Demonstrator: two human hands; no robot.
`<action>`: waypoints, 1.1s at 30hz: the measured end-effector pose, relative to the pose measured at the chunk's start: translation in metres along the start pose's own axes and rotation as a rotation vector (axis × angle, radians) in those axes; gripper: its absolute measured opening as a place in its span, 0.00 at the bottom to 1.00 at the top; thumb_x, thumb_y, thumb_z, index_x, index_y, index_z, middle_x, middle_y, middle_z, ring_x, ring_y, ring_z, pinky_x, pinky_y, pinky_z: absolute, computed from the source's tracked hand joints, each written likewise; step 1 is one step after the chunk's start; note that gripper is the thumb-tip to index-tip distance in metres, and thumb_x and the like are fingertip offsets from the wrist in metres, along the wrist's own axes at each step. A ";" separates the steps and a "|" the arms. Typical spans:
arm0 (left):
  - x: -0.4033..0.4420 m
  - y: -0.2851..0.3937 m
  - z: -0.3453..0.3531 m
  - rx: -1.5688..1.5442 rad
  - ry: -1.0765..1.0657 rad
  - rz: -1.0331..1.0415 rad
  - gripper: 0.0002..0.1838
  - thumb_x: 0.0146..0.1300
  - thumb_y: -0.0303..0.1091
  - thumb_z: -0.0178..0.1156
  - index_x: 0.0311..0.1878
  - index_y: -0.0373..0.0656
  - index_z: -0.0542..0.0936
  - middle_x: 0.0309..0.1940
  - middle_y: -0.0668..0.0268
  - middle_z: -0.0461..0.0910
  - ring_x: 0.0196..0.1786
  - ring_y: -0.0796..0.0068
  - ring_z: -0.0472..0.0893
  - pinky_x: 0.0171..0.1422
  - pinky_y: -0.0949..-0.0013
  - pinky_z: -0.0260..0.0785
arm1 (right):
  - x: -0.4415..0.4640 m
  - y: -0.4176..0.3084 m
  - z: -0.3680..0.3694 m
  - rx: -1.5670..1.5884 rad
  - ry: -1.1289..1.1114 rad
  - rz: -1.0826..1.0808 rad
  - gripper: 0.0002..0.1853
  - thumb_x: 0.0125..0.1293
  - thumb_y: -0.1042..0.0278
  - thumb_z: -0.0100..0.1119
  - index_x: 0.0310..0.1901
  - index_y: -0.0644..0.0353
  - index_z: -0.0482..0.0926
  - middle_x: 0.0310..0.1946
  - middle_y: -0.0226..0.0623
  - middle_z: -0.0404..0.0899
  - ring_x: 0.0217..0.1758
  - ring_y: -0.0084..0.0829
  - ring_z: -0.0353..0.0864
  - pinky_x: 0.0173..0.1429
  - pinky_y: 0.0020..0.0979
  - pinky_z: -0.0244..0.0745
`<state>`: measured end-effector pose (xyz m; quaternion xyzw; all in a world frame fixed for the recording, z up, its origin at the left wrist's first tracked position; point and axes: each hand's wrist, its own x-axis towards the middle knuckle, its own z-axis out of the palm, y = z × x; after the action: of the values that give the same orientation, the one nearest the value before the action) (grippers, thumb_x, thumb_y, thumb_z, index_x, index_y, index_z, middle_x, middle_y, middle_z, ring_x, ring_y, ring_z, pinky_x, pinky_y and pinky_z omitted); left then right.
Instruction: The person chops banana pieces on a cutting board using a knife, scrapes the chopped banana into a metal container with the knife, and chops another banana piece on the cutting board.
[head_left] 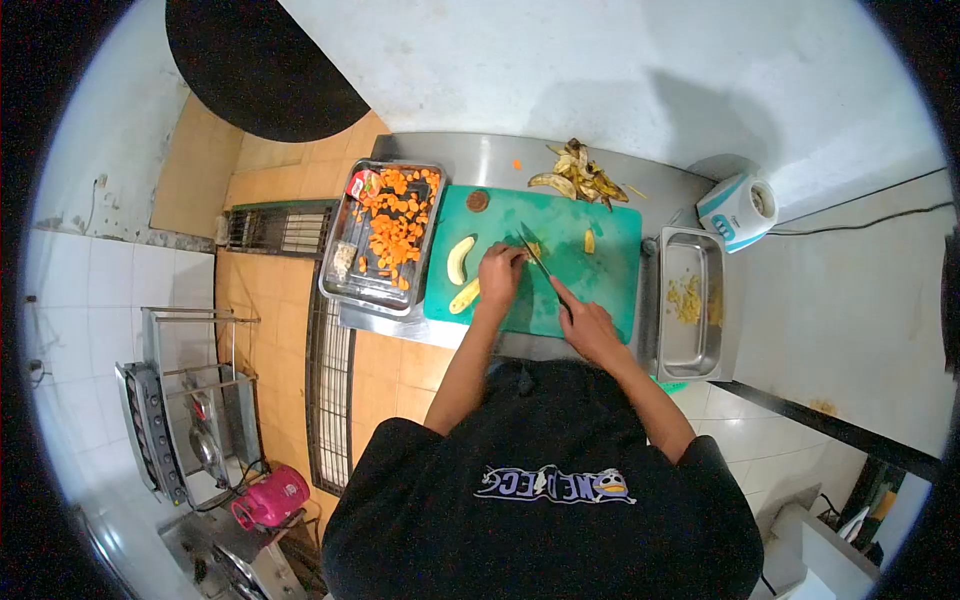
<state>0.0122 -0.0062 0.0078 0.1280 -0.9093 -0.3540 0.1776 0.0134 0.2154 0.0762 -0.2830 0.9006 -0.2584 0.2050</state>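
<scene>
Near the frame's centre, the right hand (592, 330) grips a knife (542, 267) over the board (592, 278); the left hand (503, 270) curls beside it, its hold unclear. Bananas (459, 261) lie left of centre.

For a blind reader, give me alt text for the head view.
A right hand holds a knife over a green cutting board, the left hand close beside it, a peeled banana nearby. A tray of orange chunks stands left, a metal pan of yellow pieces right, peels at the board's far edge.
</scene>
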 end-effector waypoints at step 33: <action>-0.003 -0.009 0.001 -0.024 0.013 0.029 0.07 0.55 0.25 0.71 0.38 0.41 0.89 0.34 0.54 0.85 0.42 0.50 0.83 0.49 0.53 0.76 | -0.004 -0.001 -0.003 0.047 -0.081 0.069 0.34 0.73 0.62 0.53 0.80 0.31 0.61 0.29 0.61 0.83 0.33 0.62 0.84 0.46 0.60 0.79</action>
<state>0.0152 -0.0113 0.0003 0.1149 -0.9057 -0.3613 0.1899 0.0147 0.2183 0.0799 -0.2569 0.8944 -0.2608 0.2568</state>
